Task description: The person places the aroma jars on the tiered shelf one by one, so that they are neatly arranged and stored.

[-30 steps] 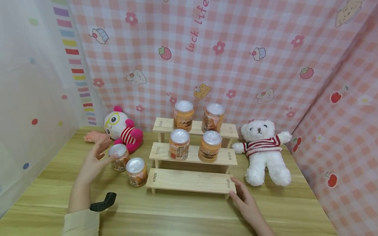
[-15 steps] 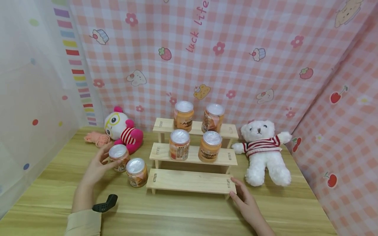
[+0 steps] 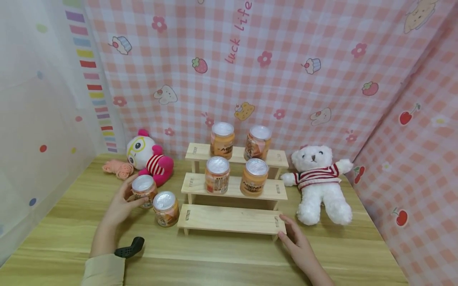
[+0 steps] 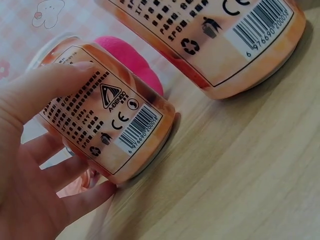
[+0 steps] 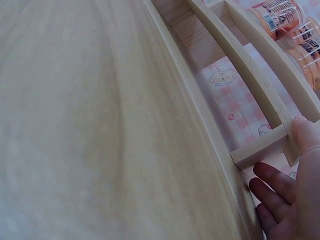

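Observation:
My left hand (image 3: pixel 121 204) grips the rear-left orange-labelled jar (image 3: pixel 143 192), which stands upright on the table. In the left wrist view, the thumb lies across the label of that jar (image 4: pixel 117 117) and the fingers reach round its far side. A second jar (image 3: pixel 166 210) stands just to its right, nearer me. My right hand (image 3: pixel 298 246) holds the right end of a three-step wooden display shelf (image 3: pixel 230 218) at the lowest step, thumb at the front corner, fingers toward the back. Two jars stand on the middle step (image 3: pixel 189 182) and two on the top step (image 3: pixel 198 151).
A pink-and-white plush panda (image 3: pixel 150 159) lies behind the left jars, beside a peach yarn bundle (image 3: pixel 118 169). To the shelf's right is a white teddy bear (image 3: pixel 316 184) in a striped sweater. A black strap piece (image 3: pixel 130 247) sits by my left wrist. Checked curtains hang behind.
My left hand has come down from above and left of the rear-left jar, and its fingers and thumb have closed round it. The right hand stays at the shelf's end.

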{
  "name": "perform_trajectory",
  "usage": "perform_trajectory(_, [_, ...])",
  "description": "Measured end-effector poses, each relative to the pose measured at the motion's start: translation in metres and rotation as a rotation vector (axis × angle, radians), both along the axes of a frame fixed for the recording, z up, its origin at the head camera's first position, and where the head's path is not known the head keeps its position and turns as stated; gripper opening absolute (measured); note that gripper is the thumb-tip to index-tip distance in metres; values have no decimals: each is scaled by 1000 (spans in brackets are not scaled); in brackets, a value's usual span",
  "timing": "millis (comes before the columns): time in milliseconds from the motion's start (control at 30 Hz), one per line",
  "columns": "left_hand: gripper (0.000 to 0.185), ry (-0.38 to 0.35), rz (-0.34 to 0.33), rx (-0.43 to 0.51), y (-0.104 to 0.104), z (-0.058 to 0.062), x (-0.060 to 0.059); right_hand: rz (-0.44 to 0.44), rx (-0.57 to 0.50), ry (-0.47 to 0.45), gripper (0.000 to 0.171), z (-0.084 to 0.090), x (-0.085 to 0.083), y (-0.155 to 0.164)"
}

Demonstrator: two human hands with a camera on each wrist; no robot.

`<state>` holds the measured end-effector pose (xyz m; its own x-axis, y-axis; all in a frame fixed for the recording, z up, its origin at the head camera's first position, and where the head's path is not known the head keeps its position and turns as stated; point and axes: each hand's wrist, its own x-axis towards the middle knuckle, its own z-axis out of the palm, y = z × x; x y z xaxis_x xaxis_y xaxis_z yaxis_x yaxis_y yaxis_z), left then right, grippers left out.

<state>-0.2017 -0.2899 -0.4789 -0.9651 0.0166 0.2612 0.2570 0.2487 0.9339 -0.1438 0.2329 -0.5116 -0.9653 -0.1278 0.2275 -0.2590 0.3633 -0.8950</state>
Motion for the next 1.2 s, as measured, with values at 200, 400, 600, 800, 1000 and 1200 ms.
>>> perform_trajectory(200, [77,5,20,16,1,0,0,4,-4,4,46,-1,-2,-1])
perform_trajectory(400, [76,8,30,3,-1,2,3,2,0,-4,46,0,-2,-2])
perform_trajectory(600, [77,-16,66,-31,-3,5,7,4,-1,-6,46,0,-2,-2])
perform_trajectory(800, [77,5,119,-88,-3,19,11,3,1,-5,46,0,-1,-2])
perform_trajectory(1000, [77,71,163,-86,-1,35,16,8,-1,-16,45,1,0,-1])
perform_trajectory(1200, [73,158,232,-65,1,52,22,11,-12,-19,45,1,1,0])
